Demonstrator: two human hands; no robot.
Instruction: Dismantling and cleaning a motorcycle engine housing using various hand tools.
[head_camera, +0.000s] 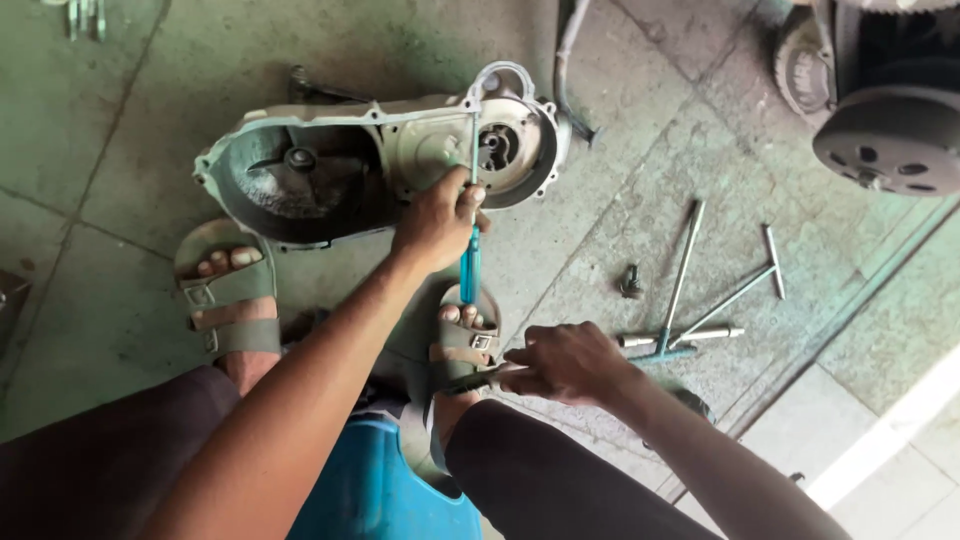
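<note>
The person's left hand (437, 222) is wrapped around a blue-handled screwdriver (470, 255), its shaft running up into the grey engine cover (330, 170) lying open-side up on the concrete floor (120, 90), just in front of their sandalled feet. The right hand (566, 362) is closed on a small dark tool (470, 379) (can't tell what kind) near the right sandal (466, 335). To the right lie a couple of T-handle wrenches (700, 300) and a loose bolt (631, 282).

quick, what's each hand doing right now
Left hand: closed around the blue-handled screwdriver, whose tip is at the engine cover.
Right hand: closed on a small dark tool.
</note>
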